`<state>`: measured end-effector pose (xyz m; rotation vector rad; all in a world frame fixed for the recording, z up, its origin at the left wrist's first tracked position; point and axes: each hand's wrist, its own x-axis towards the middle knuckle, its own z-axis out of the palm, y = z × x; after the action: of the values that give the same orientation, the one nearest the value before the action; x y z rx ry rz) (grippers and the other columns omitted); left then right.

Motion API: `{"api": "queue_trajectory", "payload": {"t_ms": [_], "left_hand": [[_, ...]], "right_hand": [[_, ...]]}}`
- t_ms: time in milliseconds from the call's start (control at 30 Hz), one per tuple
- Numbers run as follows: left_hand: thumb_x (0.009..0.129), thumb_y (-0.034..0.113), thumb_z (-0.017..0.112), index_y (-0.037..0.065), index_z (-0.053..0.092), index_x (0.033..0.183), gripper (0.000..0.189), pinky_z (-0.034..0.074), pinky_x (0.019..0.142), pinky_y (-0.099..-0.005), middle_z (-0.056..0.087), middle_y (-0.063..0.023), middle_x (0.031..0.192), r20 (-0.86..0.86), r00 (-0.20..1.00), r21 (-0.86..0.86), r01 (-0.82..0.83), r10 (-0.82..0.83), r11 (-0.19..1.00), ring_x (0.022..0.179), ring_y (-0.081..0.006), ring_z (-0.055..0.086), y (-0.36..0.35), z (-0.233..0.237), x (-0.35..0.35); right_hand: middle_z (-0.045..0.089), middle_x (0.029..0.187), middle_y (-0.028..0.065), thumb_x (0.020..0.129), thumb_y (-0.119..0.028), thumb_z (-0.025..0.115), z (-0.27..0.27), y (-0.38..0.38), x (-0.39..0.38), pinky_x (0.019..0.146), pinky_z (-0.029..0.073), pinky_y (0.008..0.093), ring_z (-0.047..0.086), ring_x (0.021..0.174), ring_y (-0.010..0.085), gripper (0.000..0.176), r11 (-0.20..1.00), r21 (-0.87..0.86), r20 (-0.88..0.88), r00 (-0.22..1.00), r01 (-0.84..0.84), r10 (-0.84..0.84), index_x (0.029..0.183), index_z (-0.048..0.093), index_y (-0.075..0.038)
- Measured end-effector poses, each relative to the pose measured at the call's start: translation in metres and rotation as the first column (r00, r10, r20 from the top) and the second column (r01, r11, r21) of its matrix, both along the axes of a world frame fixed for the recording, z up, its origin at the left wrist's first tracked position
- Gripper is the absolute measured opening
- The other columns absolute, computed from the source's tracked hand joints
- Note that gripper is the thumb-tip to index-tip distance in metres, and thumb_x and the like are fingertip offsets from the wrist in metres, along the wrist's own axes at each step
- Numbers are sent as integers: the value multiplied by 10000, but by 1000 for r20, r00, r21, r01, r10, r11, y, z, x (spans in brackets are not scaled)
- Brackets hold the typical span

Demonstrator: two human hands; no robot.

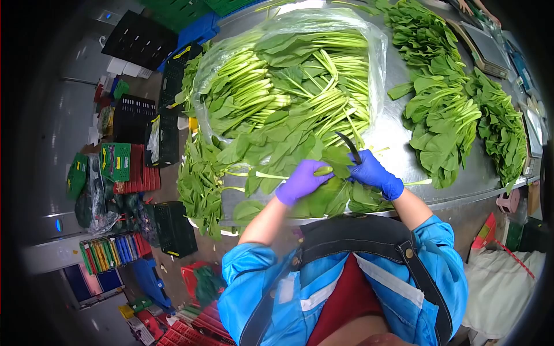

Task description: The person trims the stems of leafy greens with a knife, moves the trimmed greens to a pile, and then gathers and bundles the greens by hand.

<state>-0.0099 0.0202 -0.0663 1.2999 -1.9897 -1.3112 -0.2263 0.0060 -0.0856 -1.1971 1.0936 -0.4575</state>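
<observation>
My left hand (303, 182), in a purple glove, is closed round a small bunch of leafy greens (323, 171) near the table's front edge. Beside it on the right, my right hand (372, 173), in a blue glove, grips a knife with a dark curved blade (346, 142) that points up and left. Loose leaves (326, 199) lie below and between both hands. Just beyond them, a clear plastic bag (378, 63) lies open around a large pile of greens (248, 86) with pale green stems.
More bunches of greens (441, 124) lie on the metal table (386, 138) at the right, near scales (479, 49). Loose leaves (199, 184) cover the table's left end. Crates (170, 228) stand at the left. Part of another person's hand (464, 7) shows at the top right.
</observation>
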Motion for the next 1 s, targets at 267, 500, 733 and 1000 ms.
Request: {"api": "queue_trajectory", "payload": {"t_ms": [267, 500, 733, 1000], "left_hand": [[756, 256, 703, 65, 630, 1068, 373, 497, 659, -381, 664, -140, 928, 760, 649, -179, 143, 44, 973, 765, -318, 628, 11, -26, 49], [774, 156, 650, 78, 582, 1185, 424, 484, 699, -272, 650, -82, 914, -17, 986, 212, -161, 168, 964, 801, -147, 598, -27, -14, -9], [690, 66, 593, 79, 523, 1244, 559, 480, 749, -280, 635, -78, 1016, 21, 1000, 119, -15, 13, 993, 848, -152, 596, -40, 9, 13], [644, 39, 637, 69, 482, 1219, 597, 475, 828, -372, 595, -190, 1038, 554, 814, 194, -328, 173, 924, 961, -352, 594, 25, -60, 120]], "right_hand": [[601, 587, 82, 778, -291, 680, -23, -10, -23, 502, 448, 307, 549, 472, 200, 250, 837, -513, -517, 847, -193, -121, 783, 672, -41], [680, 792, 49, 853, -296, 623, -54, -60, -5, 620, 498, 310, 629, 652, 187, 307, 812, -499, 17, 941, 301, -339, 1039, 650, -53], [672, 928, 115, 801, -183, 602, -80, -58, -60, 712, 510, 369, 650, 812, 294, 299, 740, -667, -518, 765, -81, -382, 1095, 632, -139], [642, 1071, 127, 828, -129, 625, -92, -65, -61, 850, 481, 324, 628, 982, 264, 333, 584, -768, -110, 844, 264, -526, 1155, 596, -75]]}}
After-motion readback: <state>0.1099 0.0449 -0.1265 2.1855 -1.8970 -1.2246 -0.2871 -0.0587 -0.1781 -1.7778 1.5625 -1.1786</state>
